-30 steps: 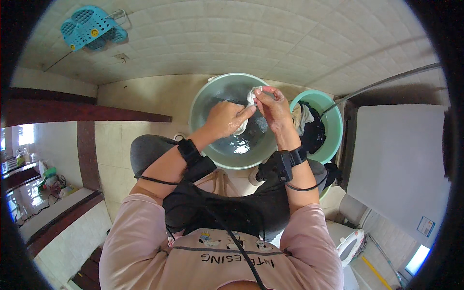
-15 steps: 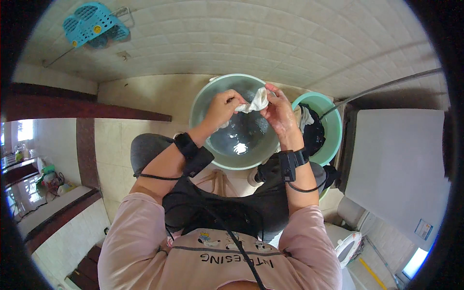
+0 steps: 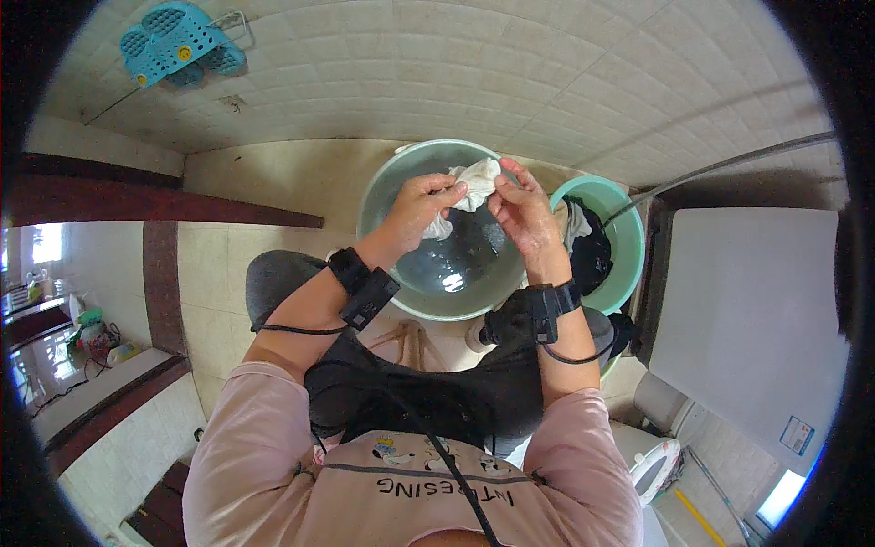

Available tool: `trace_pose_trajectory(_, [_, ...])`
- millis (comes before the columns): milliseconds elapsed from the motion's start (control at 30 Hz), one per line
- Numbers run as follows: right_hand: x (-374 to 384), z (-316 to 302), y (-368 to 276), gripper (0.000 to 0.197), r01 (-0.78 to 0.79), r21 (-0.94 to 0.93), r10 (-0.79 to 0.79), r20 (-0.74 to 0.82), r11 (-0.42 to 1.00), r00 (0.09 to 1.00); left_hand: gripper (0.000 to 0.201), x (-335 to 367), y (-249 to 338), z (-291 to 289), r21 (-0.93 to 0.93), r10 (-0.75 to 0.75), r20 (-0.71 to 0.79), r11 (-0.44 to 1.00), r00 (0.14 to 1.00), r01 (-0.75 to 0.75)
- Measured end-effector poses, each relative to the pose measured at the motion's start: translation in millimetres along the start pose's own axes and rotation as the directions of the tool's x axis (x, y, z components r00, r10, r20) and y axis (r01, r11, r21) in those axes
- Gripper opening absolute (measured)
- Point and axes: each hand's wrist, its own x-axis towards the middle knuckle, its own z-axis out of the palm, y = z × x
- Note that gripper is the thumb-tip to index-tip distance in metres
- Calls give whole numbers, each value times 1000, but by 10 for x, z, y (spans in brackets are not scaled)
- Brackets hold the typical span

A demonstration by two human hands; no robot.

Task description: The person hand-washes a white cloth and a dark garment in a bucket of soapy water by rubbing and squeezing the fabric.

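Observation:
A wet, crumpled, small white cloth (image 3: 477, 185) stretches between my hands over a large pale-green basin (image 3: 372, 189). My left hand (image 3: 421, 211) is closed round it, and a loose end hangs below those fingers. At the other end, my right hand (image 3: 526, 211) pinches the cloth's edge between thumb and fingers, its palm partly turned up. Water (image 3: 453, 260) lies in the basin, with some suds near its right side. Whether the cloth is a sock or another small piece cannot be made out.
A smaller green tub (image 3: 627, 239) at the right holds dark and light clothes (image 3: 592, 251). A grey hose (image 3: 729, 162) runs above it, beside a big pale appliance (image 3: 747, 319). Blue slippers (image 3: 178, 47) hang on the wall; a dark door edge (image 3: 228, 211) juts in from the left.
The white cloth has become bunched and fuller between my hands, with more of it hanging below my left hand. My left hand has shifted slightly; my right hand stays near the same spot.

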Motion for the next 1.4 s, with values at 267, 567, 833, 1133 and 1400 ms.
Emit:
trace_pose_trajectory(267, [-12,-12,-60,21,-210,119,209,19,970,978,16,48,18,-12,-360,9,-9,933,1000,-12])
trace_pose_trajectory(567, [-39,77,-44,18,-135,-129,127,-70,982,989,19,35,-24,-221,-120,-87,98,988,991,99])
trace_pose_trajectory(833, [-65,213,8,13,-48,-339,27,-67,940,997,25,23,-59,-53,25,25,82,999,996,-27])
trace_pose_trajectory(1133, [-5,200,62,18,-53,-360,12,-115,931,993,17,62,-74,-70,-95,14,57,995,998,-8])
trace_pose_trajectory(1400, [3,124,11,23,-283,-343,257,-120,896,959,20,92,-119,-103,-571,-94,158,803,983,168])
